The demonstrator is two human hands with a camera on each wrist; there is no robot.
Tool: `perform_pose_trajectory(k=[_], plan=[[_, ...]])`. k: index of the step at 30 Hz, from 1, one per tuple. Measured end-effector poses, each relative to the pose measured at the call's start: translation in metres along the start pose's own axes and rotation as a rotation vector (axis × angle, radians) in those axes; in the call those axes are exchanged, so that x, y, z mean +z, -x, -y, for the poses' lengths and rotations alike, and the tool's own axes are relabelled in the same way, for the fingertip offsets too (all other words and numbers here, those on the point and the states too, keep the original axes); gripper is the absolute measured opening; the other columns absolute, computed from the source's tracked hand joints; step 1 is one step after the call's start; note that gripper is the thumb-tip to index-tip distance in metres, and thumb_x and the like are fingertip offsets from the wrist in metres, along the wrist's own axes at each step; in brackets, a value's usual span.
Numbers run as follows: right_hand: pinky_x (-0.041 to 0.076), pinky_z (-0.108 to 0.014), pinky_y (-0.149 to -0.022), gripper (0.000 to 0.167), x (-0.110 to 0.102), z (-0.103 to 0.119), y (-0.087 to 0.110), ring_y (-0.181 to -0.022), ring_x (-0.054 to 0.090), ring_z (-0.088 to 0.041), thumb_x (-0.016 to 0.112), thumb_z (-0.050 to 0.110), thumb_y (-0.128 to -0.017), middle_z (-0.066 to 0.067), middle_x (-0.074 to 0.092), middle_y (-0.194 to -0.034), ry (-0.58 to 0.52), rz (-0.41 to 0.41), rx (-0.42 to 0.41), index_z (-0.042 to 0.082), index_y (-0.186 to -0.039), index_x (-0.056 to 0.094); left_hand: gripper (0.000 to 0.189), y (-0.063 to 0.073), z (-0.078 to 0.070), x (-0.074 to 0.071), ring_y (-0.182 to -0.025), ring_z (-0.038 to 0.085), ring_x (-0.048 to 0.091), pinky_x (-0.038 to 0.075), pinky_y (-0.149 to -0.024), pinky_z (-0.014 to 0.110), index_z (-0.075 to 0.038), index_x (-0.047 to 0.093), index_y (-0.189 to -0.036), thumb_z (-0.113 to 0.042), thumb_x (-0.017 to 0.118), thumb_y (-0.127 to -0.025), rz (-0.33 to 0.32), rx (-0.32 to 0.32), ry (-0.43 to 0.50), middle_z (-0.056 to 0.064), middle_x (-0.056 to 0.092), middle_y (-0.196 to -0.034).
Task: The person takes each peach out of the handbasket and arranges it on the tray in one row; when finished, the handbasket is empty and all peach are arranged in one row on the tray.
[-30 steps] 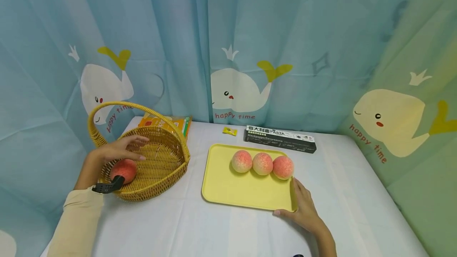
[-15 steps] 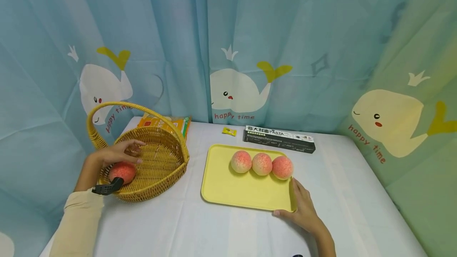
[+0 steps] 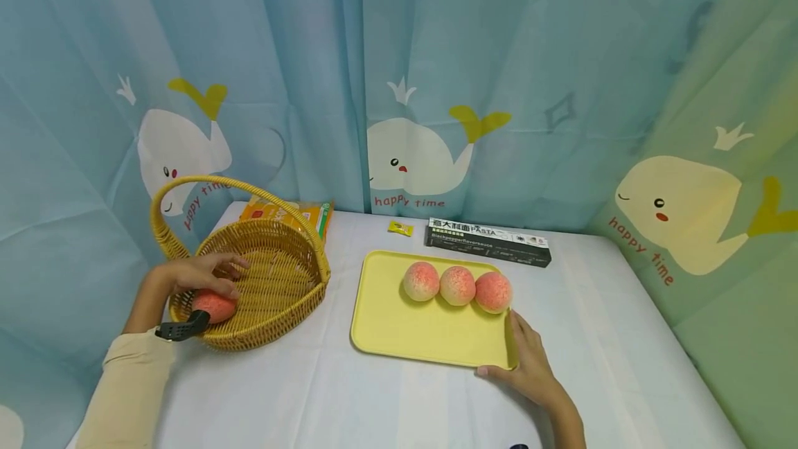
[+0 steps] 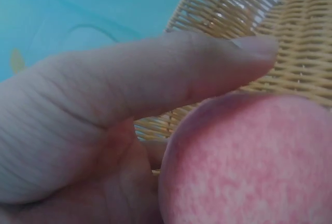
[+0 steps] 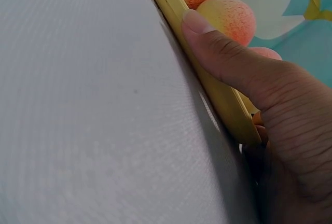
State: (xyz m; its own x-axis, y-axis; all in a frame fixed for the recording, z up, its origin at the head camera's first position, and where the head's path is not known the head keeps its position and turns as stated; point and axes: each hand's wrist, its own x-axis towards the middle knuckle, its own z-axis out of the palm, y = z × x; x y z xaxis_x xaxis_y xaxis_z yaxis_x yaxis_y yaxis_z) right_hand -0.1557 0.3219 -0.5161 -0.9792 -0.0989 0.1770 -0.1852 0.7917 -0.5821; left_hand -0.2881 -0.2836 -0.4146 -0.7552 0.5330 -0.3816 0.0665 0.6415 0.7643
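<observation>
In the head view my left hand (image 3: 202, 274) is inside the wicker basket (image 3: 283, 321), over a pink-red peach (image 3: 215, 306). The left wrist view shows its thumb stretched straight along the top of this peach (image 4: 254, 156), with a gap between palm and fruit; the other fingers are mostly hidden there. My right hand (image 3: 530, 362) holds the near right corner of a yellow tray (image 3: 411, 335). Its thumb lies against the tray's rim (image 5: 228, 102) in the right wrist view, the other fingers round the side. Three peaches (image 3: 458, 286) sit in a row on the tray.
Behind the tray lie a black-and-white pasta box (image 3: 489, 242) and a small yellow packet (image 3: 400, 229). An orange bag (image 3: 318, 217) lies behind the basket, whose tall handle (image 3: 249, 188) arches over it. A blue curtain (image 3: 312, 89) stands along the back.
My left hand has come down closer over the peach in the basket, its thumb dropping to the fruit's top. The right hand, the tray and its peaches have stayed in place.
</observation>
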Motion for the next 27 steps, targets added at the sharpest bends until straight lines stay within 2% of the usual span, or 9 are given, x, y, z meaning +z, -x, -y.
perform_pose_trajectory(k=[4,8,13,16,21,27], plan=[[0.025,-0.073,-0.101,0.126,-0.001,0.0,0.0,-0.134,0.024,-0.053,0.088,0.041,-0.065,-0.033,0.02,-0.154,0.0,0.008,0.013,-0.005,-0.154,0.012,0.077,0.0,0.0,0.0,-0.129,0.045,0.043,0.048,-0.091,0.034,0.006,0.035,-0.144,-0.025,0.074,-0.085,0.029,-0.007,0.005,0.033,0.043,-0.14],[0.026,-0.072,-0.102,0.126,-0.002,0.001,-0.001,-0.134,0.024,-0.051,0.088,0.043,-0.066,-0.031,0.02,-0.154,-0.003,0.015,0.029,-0.004,-0.154,0.012,0.073,-0.002,-0.001,-0.002,-0.126,0.039,0.048,0.048,-0.09,0.033,0.005,0.039,-0.142,-0.024,0.074,-0.085,0.07,-0.039,-0.001,0.032,0.042,-0.141],[0.026,-0.071,-0.102,0.126,-0.001,0.001,-0.001,-0.134,0.024,-0.051,0.088,0.042,-0.065,-0.031,0.02,-0.154,-0.007,0.015,0.031,-0.005,-0.154,0.012,0.066,-0.004,-0.008,-0.002,-0.111,0.025,0.055,0.05,-0.085,0.031,0.003,0.043,-0.137,-0.022,0.075,-0.085,0.131,-0.115,0.008,0.028,0.048,-0.135],[0.026,-0.071,-0.102,0.125,0.0,0.001,-0.001,-0.134,0.025,-0.051,0.088,0.042,-0.065,-0.032,0.021,-0.154,-0.008,0.01,0.023,-0.005,-0.154,0.013,0.064,-0.005,-0.013,-0.002,-0.102,0.021,0.056,0.051,-0.081,0.032,0.003,0.043,-0.135,-0.019,0.075,-0.085,0.158,-0.163,0.024,0.024,0.05,-0.129],[0.026,-0.072,-0.101,0.125,-0.001,0.001,0.0,-0.133,0.026,-0.051,0.088,0.042,-0.065,-0.032,0.022,-0.153,-0.01,-0.002,0.008,-0.005,-0.154,0.014,0.063,-0.007,-0.018,-0.002,-0.098,0.021,0.057,0.053,-0.079,0.033,0.002,0.044,-0.134,-0.018,0.076,-0.084,0.162,-0.22,0.027,0.019,0.052,-0.124],[0.026,-0.072,-0.101,0.125,-0.001,0.001,-0.001,-0.133,0.026,-0.053,0.088,0.041,-0.065,-0.033,0.022,-0.153,-0.01,0.0,0.004,-0.004,-0.154,0.013,0.057,-0.007,-0.017,0.0,-0.098,0.02,0.056,0.052,-0.079,0.032,-0.004,0.051,-0.126,-0.028,0.077,-0.082,0.145,-0.274,-0.04,0.013,0.052,-0.117]])
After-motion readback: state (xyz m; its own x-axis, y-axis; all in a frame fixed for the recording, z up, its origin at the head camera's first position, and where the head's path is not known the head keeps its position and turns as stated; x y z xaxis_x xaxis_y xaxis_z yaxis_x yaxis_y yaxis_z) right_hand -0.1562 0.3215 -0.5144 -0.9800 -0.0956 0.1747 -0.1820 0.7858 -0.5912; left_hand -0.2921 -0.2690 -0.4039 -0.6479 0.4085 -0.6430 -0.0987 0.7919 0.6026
